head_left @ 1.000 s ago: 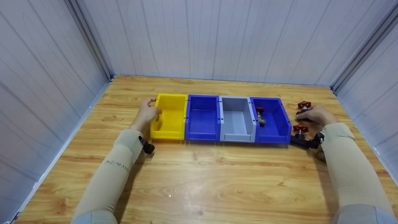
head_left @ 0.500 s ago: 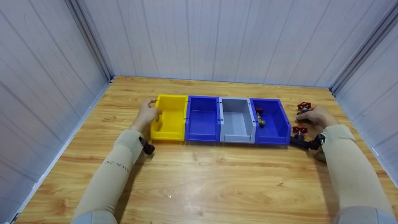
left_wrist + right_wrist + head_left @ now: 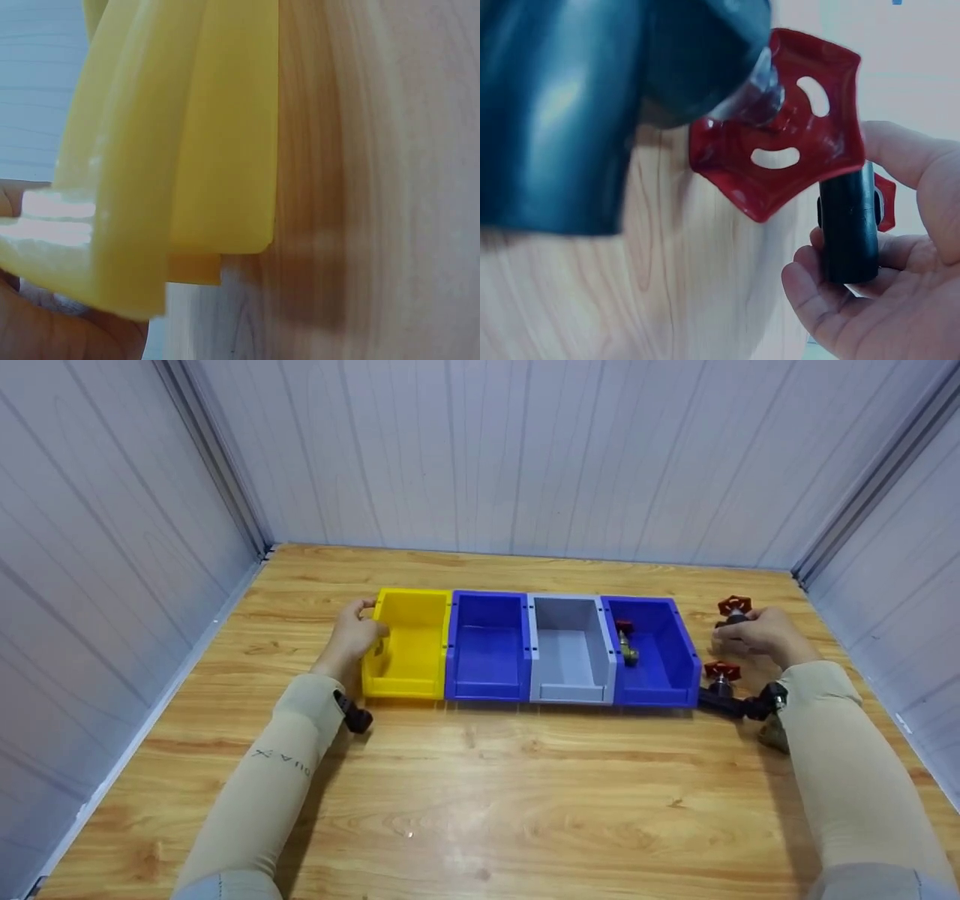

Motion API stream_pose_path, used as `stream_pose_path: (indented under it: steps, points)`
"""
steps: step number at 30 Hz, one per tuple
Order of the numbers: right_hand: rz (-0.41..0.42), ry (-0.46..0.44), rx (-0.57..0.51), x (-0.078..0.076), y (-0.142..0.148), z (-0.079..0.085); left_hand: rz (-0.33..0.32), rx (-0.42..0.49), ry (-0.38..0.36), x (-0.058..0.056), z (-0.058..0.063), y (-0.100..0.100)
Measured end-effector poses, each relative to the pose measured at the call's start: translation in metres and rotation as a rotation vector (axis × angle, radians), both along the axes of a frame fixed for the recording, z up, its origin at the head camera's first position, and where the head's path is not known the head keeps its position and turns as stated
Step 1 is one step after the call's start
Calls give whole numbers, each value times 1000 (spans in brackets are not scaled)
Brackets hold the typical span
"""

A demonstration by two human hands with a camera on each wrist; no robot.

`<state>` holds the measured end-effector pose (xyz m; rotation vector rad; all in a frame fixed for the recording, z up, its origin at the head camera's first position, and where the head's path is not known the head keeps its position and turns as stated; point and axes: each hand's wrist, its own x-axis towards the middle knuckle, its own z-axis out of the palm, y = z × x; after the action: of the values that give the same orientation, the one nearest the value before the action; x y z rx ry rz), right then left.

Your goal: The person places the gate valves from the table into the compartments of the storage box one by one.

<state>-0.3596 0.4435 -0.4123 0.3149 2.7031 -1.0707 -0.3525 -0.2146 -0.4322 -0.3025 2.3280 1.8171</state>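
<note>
In the head view my left hand (image 3: pixel 351 636) grips the left wall of the yellow bin (image 3: pixel 411 641), thumb inside and fingers outside. My right hand (image 3: pixel 772 636) pinches a black valve with a red handwheel (image 3: pixel 735 606), right of the bins. The right wrist view shows the black valve body (image 3: pixel 849 232) between thumb and fingers. Closer to that camera is a second black valve, its red handwheel (image 3: pixel 739 184) partly in front of the held one. This second valve (image 3: pixel 722 682) stands on the table below my right hand.
Right of the yellow bin are a blue bin (image 3: pixel 491 660), a grey bin (image 3: pixel 568 656) and another blue bin (image 3: pixel 664 660), side by side. A brass valve with a red handle (image 3: pixel 627 645) lies in the right blue bin. A brass-coloured fitting (image 3: pixel 774 735) sits beside my right wrist.
My right hand has raised the held valve slightly, and its red handwheel appears higher. My left hand stays on the yellow bin.
</note>
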Motion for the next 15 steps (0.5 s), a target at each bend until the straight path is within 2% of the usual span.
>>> stream_pose_path:
  steps: [6,15]
  points:
    - [10,11,-23,3,-2,4,-31,-47,57,2,-2,0]
    - [14,39,-49,7,-6,11,-12,38,29,4,0,0]
